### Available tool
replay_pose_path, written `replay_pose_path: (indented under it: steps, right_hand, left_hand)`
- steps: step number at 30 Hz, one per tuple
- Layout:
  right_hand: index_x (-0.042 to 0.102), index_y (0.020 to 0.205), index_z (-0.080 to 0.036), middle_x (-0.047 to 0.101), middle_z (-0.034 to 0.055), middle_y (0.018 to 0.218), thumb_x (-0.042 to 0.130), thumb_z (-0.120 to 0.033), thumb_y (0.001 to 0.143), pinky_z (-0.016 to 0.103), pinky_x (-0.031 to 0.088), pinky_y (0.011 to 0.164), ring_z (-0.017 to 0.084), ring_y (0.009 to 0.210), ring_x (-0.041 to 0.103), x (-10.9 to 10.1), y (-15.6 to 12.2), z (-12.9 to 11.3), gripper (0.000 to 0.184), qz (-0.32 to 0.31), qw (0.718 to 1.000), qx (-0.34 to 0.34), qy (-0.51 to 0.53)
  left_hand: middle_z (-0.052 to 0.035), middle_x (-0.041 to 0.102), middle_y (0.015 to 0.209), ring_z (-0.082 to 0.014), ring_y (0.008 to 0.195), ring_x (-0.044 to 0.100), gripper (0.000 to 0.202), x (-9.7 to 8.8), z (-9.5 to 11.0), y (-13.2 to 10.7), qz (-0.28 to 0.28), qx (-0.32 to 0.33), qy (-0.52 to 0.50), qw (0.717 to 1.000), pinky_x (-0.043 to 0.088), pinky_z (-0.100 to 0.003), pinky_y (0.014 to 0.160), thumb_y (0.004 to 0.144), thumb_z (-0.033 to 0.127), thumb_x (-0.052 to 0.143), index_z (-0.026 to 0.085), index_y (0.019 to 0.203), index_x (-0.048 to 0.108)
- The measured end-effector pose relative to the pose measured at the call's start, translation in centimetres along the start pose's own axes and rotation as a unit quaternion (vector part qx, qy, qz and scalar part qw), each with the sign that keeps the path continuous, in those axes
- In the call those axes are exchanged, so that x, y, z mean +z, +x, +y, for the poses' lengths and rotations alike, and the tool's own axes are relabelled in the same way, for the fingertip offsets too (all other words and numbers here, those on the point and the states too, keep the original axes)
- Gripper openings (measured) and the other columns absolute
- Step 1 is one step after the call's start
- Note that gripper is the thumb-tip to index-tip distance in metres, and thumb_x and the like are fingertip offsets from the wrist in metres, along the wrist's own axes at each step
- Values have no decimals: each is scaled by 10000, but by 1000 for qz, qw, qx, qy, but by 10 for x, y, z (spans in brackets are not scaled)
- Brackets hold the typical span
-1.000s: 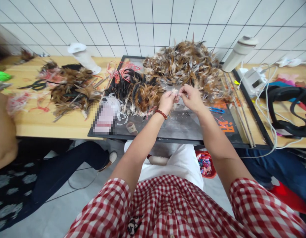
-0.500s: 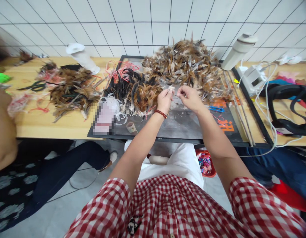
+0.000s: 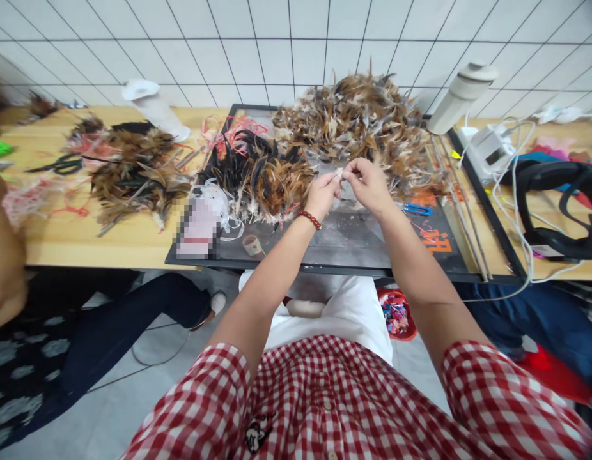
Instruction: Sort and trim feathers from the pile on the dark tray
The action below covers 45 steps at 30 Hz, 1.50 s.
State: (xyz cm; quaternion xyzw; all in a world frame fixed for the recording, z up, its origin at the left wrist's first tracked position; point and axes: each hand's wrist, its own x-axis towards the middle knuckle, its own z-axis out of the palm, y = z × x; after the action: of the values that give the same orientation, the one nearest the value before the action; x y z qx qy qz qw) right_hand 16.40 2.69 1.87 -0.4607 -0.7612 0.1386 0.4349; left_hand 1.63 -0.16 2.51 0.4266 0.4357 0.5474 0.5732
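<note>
Near the middle of the frame, the left hand (image 3: pixel 323 193) pinches a small pale tuft (image 3: pixel 339 173) between its fingers. The right hand (image 3: pixel 367 183) meets it there, fingers drawn together at the tuft; the spot is small and blurred, so I cannot tell whether they grip the tuft itself or something finer. Both hands are above a dark board (image 3: pixel 341 246) lying on the wooden tabletop (image 3: pixel 104 246).

Behind them, at upper centre, spreads a heap of brown feathers (image 3: pixel 348 115); left of the hands lies a darker feather bunch (image 3: pixel 264 179). Blue snips (image 3: pixel 417 209) rest just right of the right forearm.

The step in hand seems to be close fingertip work on the tuft. The next move probably calls for a steady left pinch while the right fingers do the finer handling.
</note>
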Motion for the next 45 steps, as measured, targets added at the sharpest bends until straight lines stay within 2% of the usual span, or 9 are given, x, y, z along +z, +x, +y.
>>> replay_pose_path:
  steps: [7, 11, 16, 22, 26, 30, 36, 41, 45]
  right_hand:
    - [734, 998, -232, 678, 30, 877, 786, -732, 804, 348, 541, 769, 189, 811, 616, 0, 3, 3, 539, 18, 987, 62, 149]
    - [786, 1047, -248, 706, 9, 822, 876, -779, 650, 343, 582, 709, 178, 761, 647, -4, 3, -8, 669, -46, 948, 108, 296]
    - [793, 874, -211, 680, -5, 678, 947, -713, 579, 311, 553, 571, 148, 616, 612, -7, -1, -25, 602, -82, 904, 160, 389]
    - [697, 677, -207, 604, -27, 598, 970, -533, 635, 292, 493, 587, 124, 582, 557, -8, 5, -14, 427, -5, 914, 171, 367]
    - [680, 667, -206, 575, -34, 578, 938, -471, 697, 284, 422, 572, 114, 551, 504, -9, 8, -8, 371, 50, 931, 180, 314]
    - [698, 650, -210, 607, -20, 618, 917, -471, 699, 303, 452, 618, 131, 606, 537, -2, 6, -9, 344, 50, 951, 162, 258]
    - [695, 645, -226, 615, -18, 661, 887, -457, 708, 327, 516, 636, 137, 626, 563, 10, 2, -16, 307, 75, 952, 157, 251]
    - [680, 638, -224, 615, -18, 623, 927, -544, 670, 321, 498, 562, 134, 570, 549, 11, 0, -24, 405, 67, 923, 194, 326]
    - [730, 761, -221, 587, -28, 619, 872, -716, 703, 288, 458, 508, 123, 550, 539, 10, 2, -21, 518, 24, 899, 222, 377]
  left_hand:
    - [55, 427, 573, -53, 522, 415, 358, 2, 9, -6, -4, -44, -74, 996, 387, -178, 565, 1011, 118, 589, 171, 657, 561]
    - [67, 395, 591, -40, 510, 384, 337, 3, 13, -9, -40, -81, -118, 989, 403, -169, 564, 1014, 155, 617, 168, 684, 546]
    - [59, 461, 607, -33, 500, 384, 319, 4, 11, -11, -88, -69, -129, 985, 407, -176, 560, 988, 52, 577, 158, 688, 559]
    - [33, 573, 635, -70, 584, 538, 242, 2, 8, -8, -92, -63, -63, 992, 480, -206, 660, 948, 151, 700, 164, 715, 636]
    - [-32, 768, 914, -141, 986, 721, 48, -4, 4, 1, 16, 41, -22, 999, 530, -239, 914, 893, 185, 777, 197, 854, 751]
    - [-46, 812, 1086, -185, 1186, 718, 65, -7, -3, 5, 2, 94, 15, 995, 500, -298, 1080, 871, 218, 802, 218, 936, 796]
    - [-9, 802, 926, -153, 974, 724, 60, -6, -7, 6, -67, 86, 23, 994, 530, -270, 984, 870, 241, 799, 191, 901, 787]
    - [36, 609, 594, -70, 625, 578, 268, -3, 1, 0, -52, 17, 26, 998, 470, -187, 729, 920, 141, 735, 151, 660, 670]
    - [75, 467, 570, -43, 490, 449, 255, 1, 13, -10, -40, -56, -45, 997, 442, -186, 591, 991, 187, 667, 163, 741, 624]
